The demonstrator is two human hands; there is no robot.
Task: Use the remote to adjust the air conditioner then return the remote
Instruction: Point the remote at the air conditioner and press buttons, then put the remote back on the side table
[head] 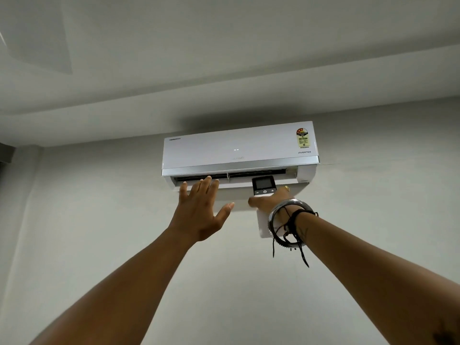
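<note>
A white wall-mounted air conditioner (239, 150) hangs high on the wall, its lower flap open. My left hand (202, 207) is raised flat just under the vent, fingers spread, holding nothing. My right hand (270, 201) grips a white remote (264, 186), with the dark screen and buttons at its upper end facing me and pointed up at the unit. The thumb lies across the remote's body. Its lower end shows behind my wrist, which wears a metal bangle and black threads.
A plain grey wall (99, 220) surrounds the unit, and a stepped ceiling (224, 70) runs above it. A dark fitting (6, 153) sits at the far left edge.
</note>
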